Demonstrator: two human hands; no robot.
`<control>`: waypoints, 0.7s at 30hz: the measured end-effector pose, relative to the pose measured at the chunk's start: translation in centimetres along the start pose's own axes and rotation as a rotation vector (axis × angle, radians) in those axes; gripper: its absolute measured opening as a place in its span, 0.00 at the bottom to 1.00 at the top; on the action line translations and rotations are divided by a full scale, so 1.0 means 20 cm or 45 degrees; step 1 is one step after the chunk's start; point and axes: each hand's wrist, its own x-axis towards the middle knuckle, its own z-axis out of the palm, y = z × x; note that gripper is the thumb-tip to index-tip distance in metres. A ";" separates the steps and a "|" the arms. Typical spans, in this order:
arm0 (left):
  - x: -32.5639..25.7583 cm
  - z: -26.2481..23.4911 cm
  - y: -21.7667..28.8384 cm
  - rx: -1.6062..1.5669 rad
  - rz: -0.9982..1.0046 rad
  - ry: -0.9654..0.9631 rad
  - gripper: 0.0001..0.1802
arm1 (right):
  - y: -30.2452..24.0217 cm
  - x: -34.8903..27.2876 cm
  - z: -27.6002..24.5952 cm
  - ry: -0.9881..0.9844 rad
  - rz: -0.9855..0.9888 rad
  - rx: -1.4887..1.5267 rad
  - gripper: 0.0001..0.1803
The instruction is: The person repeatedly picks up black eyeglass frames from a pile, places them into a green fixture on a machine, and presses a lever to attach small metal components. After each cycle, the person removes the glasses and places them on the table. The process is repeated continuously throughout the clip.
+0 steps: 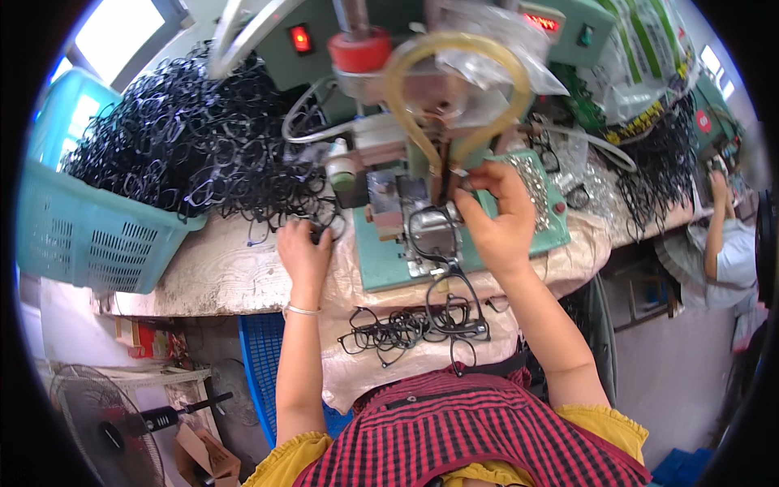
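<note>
A black eyeglass frame (451, 261) is positioned at the metal fixture (415, 192); probably light, springy, best gripped by its rims; the right hand (497, 217) is narrowed above, the left hand (305, 247) curled at piled frames (243, 154); whether anything is gripped cannot be told.

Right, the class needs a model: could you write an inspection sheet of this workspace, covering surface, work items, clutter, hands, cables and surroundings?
Surface: worn worktop, partly under a pale sheet.
Work items: black eyeglass frame at a machine; loose frames in front.
Clutter: large frame heap beside a teal basket.
Hands: left hand at the heap's edge; right hand at the machine, grip unclear.
Cables: yellowish looped tube; white tubes.
Surroundings: fan lower left; another person far right.
</note>
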 end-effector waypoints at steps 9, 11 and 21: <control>0.11 -0.10 -0.10 -0.105 -0.061 0.288 0.15 | -0.08 0.00 0.01 -0.083 0.239 0.377 0.25; 0.09 -0.11 -0.07 -0.332 -0.479 0.245 0.16 | -0.13 0.00 0.05 -0.080 0.292 0.587 0.26; 0.06 -0.72 0.65 -1.097 0.807 0.183 0.05 | -0.04 0.05 -0.24 -0.260 -0.109 -0.486 0.17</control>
